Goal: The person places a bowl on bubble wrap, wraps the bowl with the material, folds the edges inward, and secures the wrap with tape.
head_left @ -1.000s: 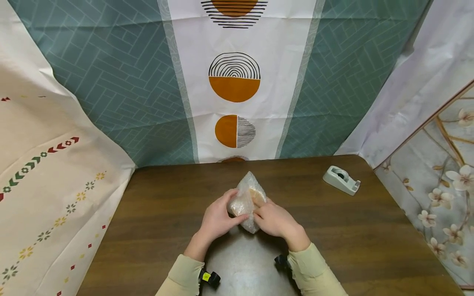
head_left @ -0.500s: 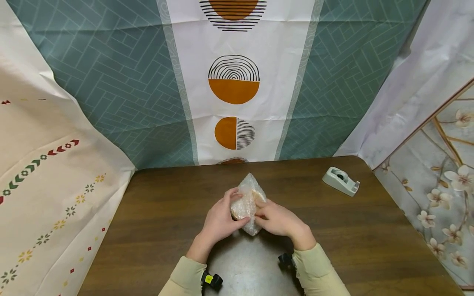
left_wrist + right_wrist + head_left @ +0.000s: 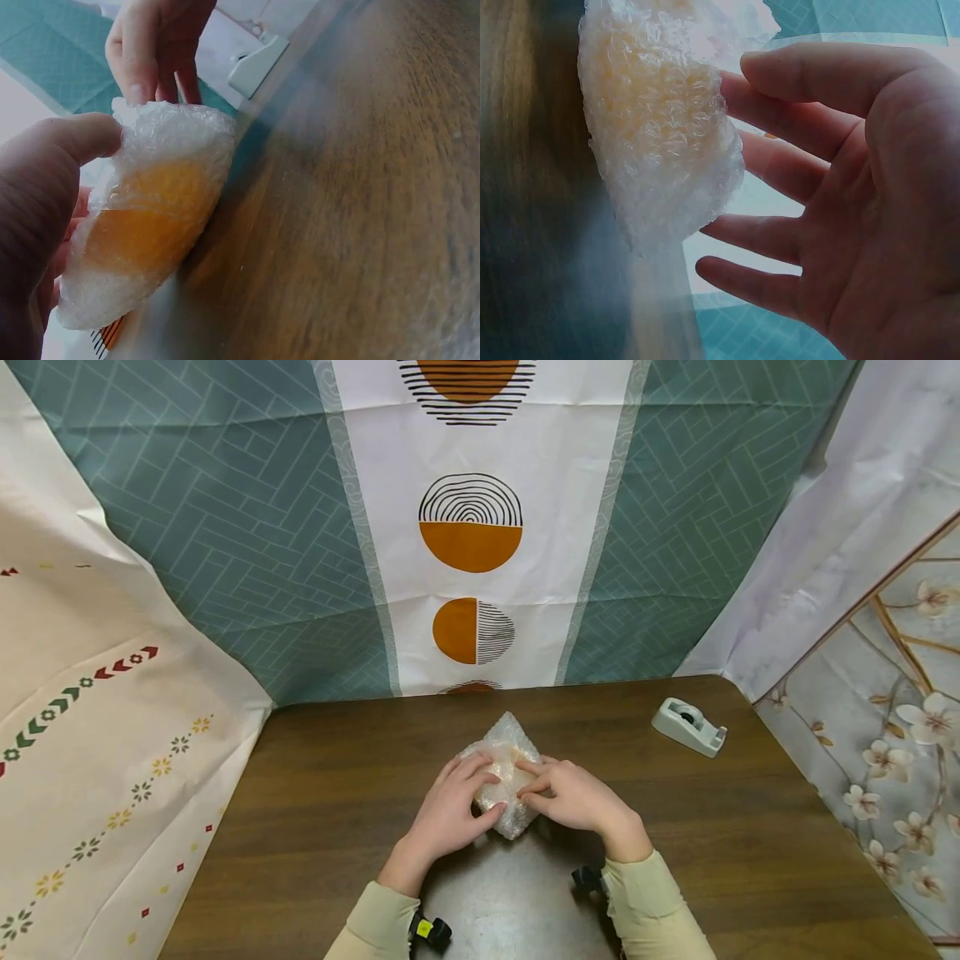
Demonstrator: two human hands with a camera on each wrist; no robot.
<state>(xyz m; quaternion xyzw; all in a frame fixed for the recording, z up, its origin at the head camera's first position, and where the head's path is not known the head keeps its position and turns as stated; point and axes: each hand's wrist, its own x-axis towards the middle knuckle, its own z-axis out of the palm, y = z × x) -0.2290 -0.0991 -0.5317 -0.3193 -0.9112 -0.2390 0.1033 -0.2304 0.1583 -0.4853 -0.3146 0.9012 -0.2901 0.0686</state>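
Observation:
A rounded yellow-orange thing wrapped in bubble wrap lies on the table in front of me; its kind is blurred by the wrap. My left hand rests on the bundle's left side, fingers spread over the top and thumb at the near edge. The orange colour shows clearly through the bubble wrap in the left wrist view. From the right, my right hand touches the wrap lightly with its fingertips. In the right wrist view that hand has its fingers loosely extended beside the bundle.
A white tape dispenser stands at the back right of the brown wooden table. Patterned cloths hang behind the table and along both sides, the teal and white one at the back.
My left fingers have moved from the bundle's side onto its top. The right hand has drawn slightly right, its fingers out of the fold, and the wrap now covers more of the yellow-orange thing.

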